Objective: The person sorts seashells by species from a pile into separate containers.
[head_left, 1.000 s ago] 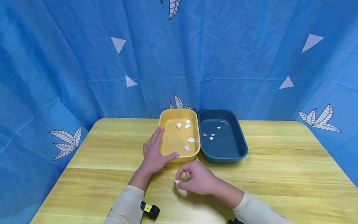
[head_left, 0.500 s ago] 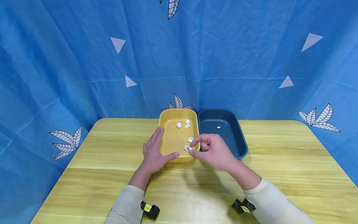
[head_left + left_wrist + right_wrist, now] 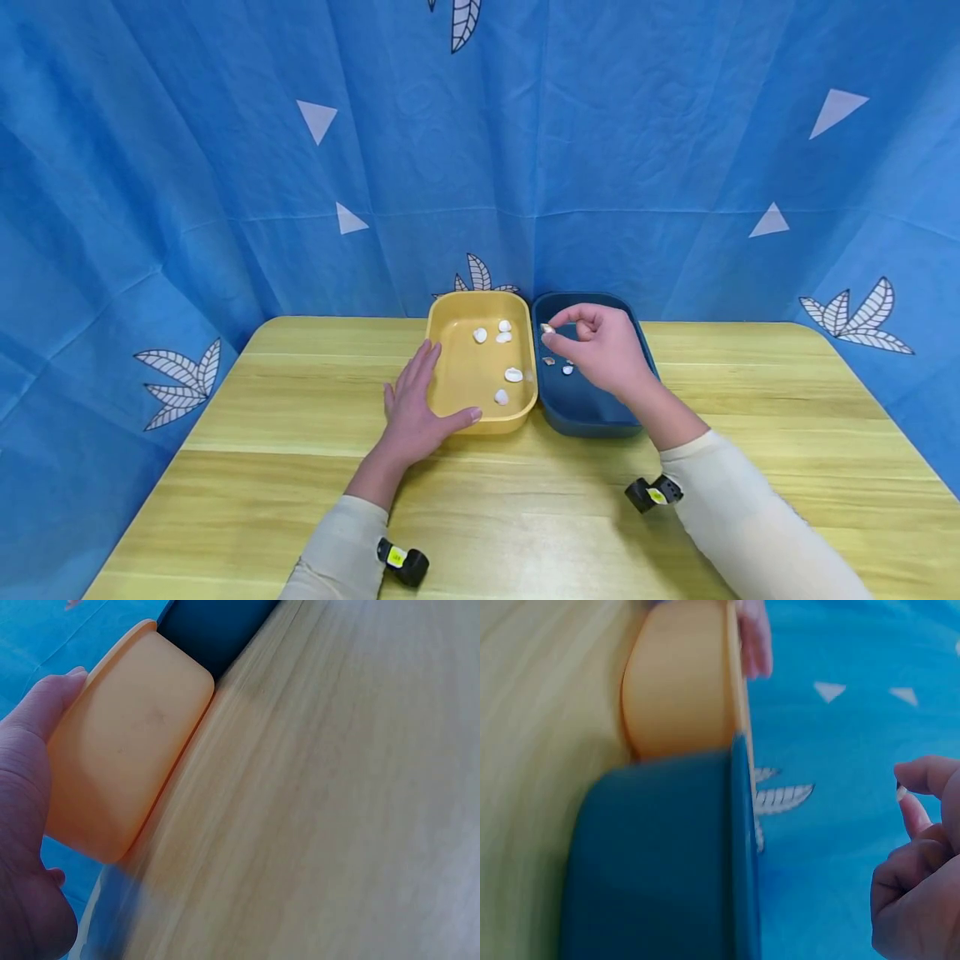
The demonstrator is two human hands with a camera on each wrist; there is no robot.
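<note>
My right hand point(image 3: 609, 348) pinches a small seashell point(image 3: 547, 328) between thumb and index fingertip over the dark blue tray point(image 3: 553, 408). In the right wrist view only the shell's edge point(image 3: 901, 792) peeks out between the fingertips. Inside the blue tray lie small brownish and white shells point(image 3: 567, 369), and the hand covers part of its floor. My left hand point(image 3: 408, 425) rests against the near left corner of the yellow tray point(image 3: 444, 392), fingers extended along the side and thumb across the front rim. Several white shells point(image 3: 513, 375) are spread in the yellow tray.
Both trays stand side by side at the far edge of a light wooden table point(image 3: 315, 400). A blue patterned curtain point(image 3: 420, 142) hangs right behind them. Each sleeve carries a small black wrist camera point(image 3: 405, 565).
My right hand has lifted the shell from the table, carried it past the yellow tray's near right corner, and moved right and farther away over the blue tray. The left hand stays put.
</note>
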